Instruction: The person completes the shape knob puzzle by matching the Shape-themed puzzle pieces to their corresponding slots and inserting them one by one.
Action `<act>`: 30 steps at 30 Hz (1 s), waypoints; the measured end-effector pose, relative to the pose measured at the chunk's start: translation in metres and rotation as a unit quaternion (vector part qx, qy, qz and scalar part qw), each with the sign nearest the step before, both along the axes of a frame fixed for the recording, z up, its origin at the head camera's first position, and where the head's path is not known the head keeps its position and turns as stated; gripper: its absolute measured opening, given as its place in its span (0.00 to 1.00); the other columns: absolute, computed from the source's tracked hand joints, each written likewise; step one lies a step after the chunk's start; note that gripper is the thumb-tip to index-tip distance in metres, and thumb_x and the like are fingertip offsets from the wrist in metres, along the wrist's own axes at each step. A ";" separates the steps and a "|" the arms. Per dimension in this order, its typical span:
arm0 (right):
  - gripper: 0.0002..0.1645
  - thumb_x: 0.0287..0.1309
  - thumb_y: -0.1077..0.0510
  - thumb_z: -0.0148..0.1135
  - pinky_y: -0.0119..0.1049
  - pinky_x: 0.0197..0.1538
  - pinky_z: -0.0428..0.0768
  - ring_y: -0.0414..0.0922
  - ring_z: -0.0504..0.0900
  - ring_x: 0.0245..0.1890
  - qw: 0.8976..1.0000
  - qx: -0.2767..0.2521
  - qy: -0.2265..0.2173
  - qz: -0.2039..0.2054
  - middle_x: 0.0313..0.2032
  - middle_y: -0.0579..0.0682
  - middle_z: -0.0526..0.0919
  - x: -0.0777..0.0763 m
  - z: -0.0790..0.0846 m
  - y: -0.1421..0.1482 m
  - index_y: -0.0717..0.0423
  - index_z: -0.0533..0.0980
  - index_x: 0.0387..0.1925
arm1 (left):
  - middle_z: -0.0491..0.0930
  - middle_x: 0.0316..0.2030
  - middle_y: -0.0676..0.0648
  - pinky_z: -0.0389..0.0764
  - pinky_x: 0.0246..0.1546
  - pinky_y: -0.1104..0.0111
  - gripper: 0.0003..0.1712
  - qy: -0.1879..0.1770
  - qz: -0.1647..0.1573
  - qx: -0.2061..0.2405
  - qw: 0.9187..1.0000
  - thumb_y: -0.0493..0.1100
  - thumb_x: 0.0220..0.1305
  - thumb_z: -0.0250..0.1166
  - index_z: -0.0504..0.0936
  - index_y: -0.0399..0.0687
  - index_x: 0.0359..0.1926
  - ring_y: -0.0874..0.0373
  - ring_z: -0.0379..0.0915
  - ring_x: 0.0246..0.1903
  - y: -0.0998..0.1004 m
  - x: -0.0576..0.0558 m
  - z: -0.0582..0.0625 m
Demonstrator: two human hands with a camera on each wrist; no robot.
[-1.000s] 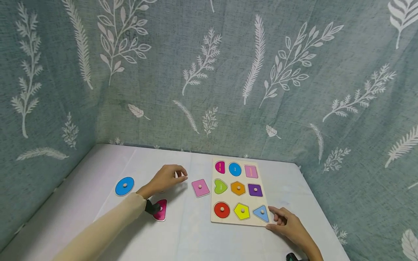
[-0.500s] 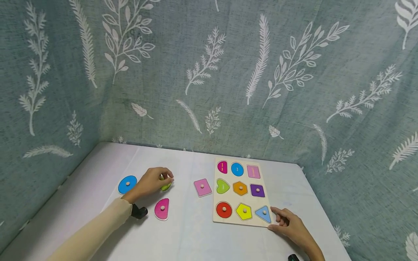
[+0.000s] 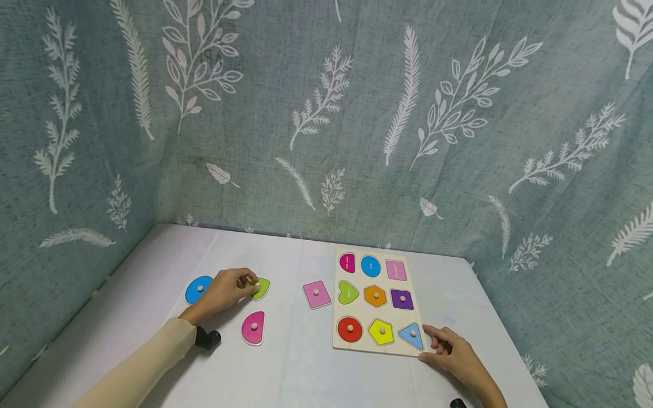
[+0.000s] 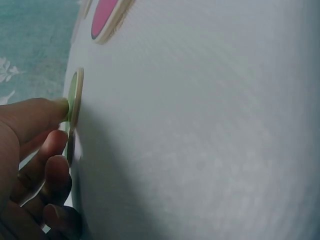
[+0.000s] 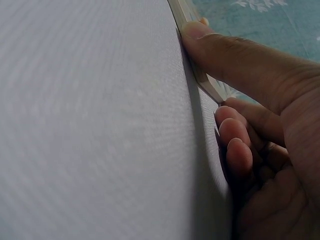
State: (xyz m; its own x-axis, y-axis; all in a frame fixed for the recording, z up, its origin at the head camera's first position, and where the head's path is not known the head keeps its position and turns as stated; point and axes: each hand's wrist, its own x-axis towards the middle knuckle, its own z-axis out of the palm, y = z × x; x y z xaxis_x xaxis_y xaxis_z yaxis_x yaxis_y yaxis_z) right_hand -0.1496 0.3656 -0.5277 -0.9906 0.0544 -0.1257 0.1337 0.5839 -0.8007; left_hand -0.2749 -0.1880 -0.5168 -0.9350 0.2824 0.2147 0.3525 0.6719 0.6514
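My left hand (image 3: 227, 290) pinches the small knob of a green heart-shaped puzzle piece (image 3: 262, 289) at the left of the table. In the left wrist view the thumb meets the face of the heart piece (image 4: 75, 97), close over the white cloth. My right hand (image 3: 459, 357) holds the near right corner of a wooden peg puzzle board (image 3: 363, 310), thumb on the near edge and index finger along the right side. The board's edge (image 5: 200, 75) lies against that thumb in the right wrist view. The heart slot (image 3: 348, 292) of the board shows its printed green bottom.
A blue round piece (image 3: 196, 290) lies partly behind the left wrist. A magenta half-round piece (image 3: 253, 328) and a pink square piece (image 3: 317, 294) lie between the hands. Red, yellow, light blue, orange and purple pieces sit in the board. Patterned cloth walls (image 3: 316, 170) border the table.
My left hand has moved left, away from the pink square, and down onto the green heart's knob. The right hand stays at the board's corner. The head view has shifted slightly.
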 end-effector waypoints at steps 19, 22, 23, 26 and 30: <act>0.45 0.43 0.57 0.85 0.31 0.34 0.71 0.41 0.70 0.33 1.000 -0.010 0.013 0.007 0.35 0.50 0.71 -0.001 -0.004 0.002 0.62 0.77 0.65 | 0.77 0.26 0.53 0.72 0.31 0.64 0.07 -0.011 0.026 -0.020 0.999 0.43 0.63 0.74 0.86 0.46 0.37 0.58 0.70 0.29 0.005 0.001 0.002; 0.45 0.43 0.58 0.85 0.31 0.34 0.71 0.42 0.70 0.33 1.000 -0.013 0.008 0.003 0.35 0.50 0.71 -0.001 -0.003 0.001 0.62 0.77 0.65 | 0.76 0.26 0.54 0.72 0.32 0.63 0.07 -0.013 0.028 -0.023 0.999 0.43 0.63 0.74 0.86 0.46 0.37 0.58 0.70 0.29 0.006 0.000 0.001; 0.45 0.43 0.58 0.85 0.31 0.33 0.71 0.42 0.69 0.33 1.000 -0.013 0.007 0.003 0.35 0.51 0.70 0.000 -0.003 0.001 0.62 0.76 0.65 | 0.76 0.25 0.54 0.72 0.32 0.63 0.06 -0.011 0.028 -0.024 0.999 0.43 0.63 0.74 0.87 0.46 0.36 0.58 0.70 0.29 0.006 0.000 0.000; 0.45 0.43 0.58 0.85 0.31 0.33 0.71 0.42 0.69 0.33 1.000 -0.006 0.008 0.001 0.35 0.51 0.71 0.001 -0.002 0.000 0.63 0.76 0.65 | 0.76 0.25 0.54 0.72 0.32 0.64 0.06 -0.002 0.027 -0.026 0.999 0.43 0.63 0.75 0.87 0.46 0.35 0.58 0.70 0.28 0.006 -0.001 0.000; 0.45 0.43 0.59 0.85 0.31 0.33 0.71 0.42 0.69 0.33 1.000 -0.005 0.006 -0.001 0.34 0.50 0.70 0.001 -0.001 -0.002 0.63 0.76 0.65 | 0.75 0.24 0.54 0.71 0.31 0.64 0.06 0.011 0.027 -0.035 0.999 0.42 0.62 0.75 0.87 0.45 0.34 0.58 0.69 0.28 0.007 -0.001 0.001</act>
